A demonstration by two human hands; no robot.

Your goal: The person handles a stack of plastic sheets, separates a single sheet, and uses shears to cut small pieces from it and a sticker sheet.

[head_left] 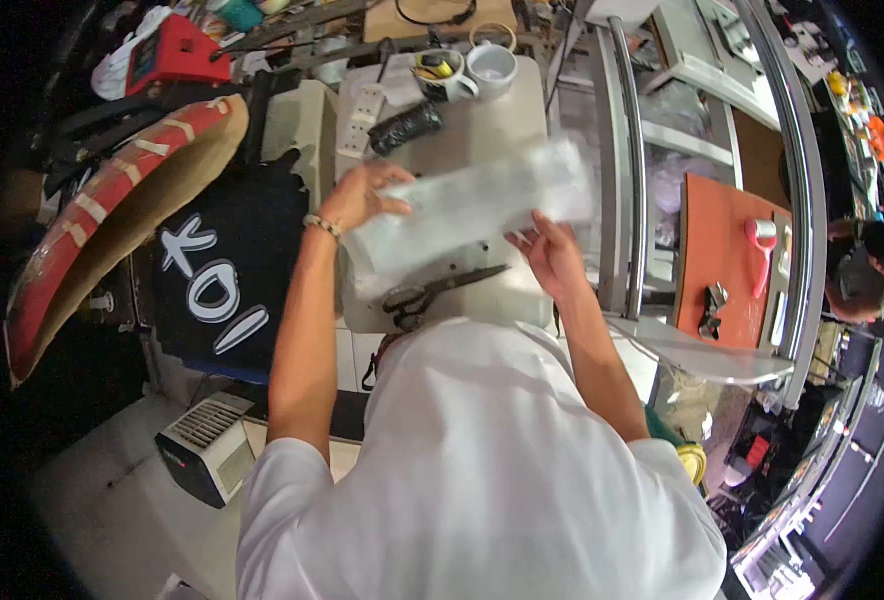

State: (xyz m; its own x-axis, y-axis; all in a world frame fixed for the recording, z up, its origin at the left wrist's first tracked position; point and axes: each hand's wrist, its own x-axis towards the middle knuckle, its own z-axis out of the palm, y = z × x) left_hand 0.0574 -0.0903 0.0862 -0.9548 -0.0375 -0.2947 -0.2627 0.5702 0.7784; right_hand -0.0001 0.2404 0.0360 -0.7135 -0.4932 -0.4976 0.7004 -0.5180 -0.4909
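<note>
A long, pale package wrapped in translucent plastic (462, 205) is held level over the table and is smeared by motion; what is inside I cannot make out. At its left end, my left hand (367, 195), with a beaded bracelet at the wrist, grips the upper edge. Fingers of my right hand (550, 252) pinch the lower edge near the right end. Black-handled scissors (432, 293) lie on the white table (502, 300) just below the package. Above it lies a black plastic-wrapped bundle (405, 127).
A power strip (362, 118) and two mugs, one white (491, 70) and one holding small items (442, 85), stand toward the back. Left are a black sheet with white letters (227, 250) and a curved red piece (92, 210). A metal frame (634, 180) rises right.
</note>
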